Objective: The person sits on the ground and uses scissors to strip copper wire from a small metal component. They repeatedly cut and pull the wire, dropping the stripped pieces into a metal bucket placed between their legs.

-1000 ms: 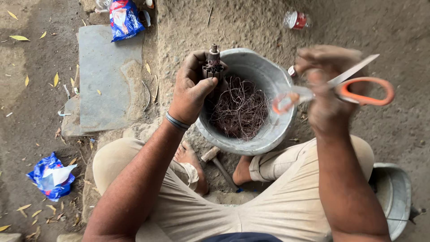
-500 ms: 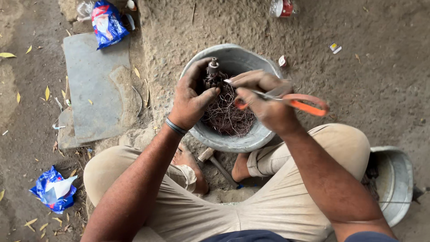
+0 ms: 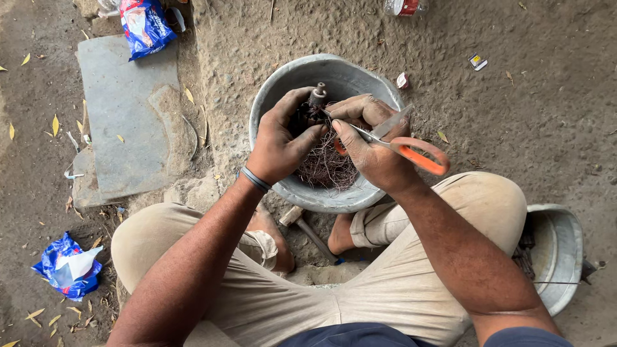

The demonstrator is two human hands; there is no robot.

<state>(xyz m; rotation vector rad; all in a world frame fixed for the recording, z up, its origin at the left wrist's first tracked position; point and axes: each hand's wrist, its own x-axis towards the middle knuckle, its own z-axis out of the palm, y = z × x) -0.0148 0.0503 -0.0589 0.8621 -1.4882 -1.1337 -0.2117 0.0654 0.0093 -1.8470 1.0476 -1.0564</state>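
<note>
Left hand [image 3: 281, 142] is wrapped around a small dark motor armature [image 3: 311, 108], fingers curled tight on it, right over the grey metal bowl [image 3: 283, 87]. Right hand [image 3: 373, 144] holds orange-handled scissors [image 3: 402, 142], fingers closed through the handle, with the blade tips poking in at the armature. The bowl sits on the dirt between the person's knees and has a tangle of thin copper wire [image 3: 326, 168] in it. A second metal bowl [image 3: 558, 254] is off to the right, and a hammer [image 3: 307, 230] lies near the feet.
</note>
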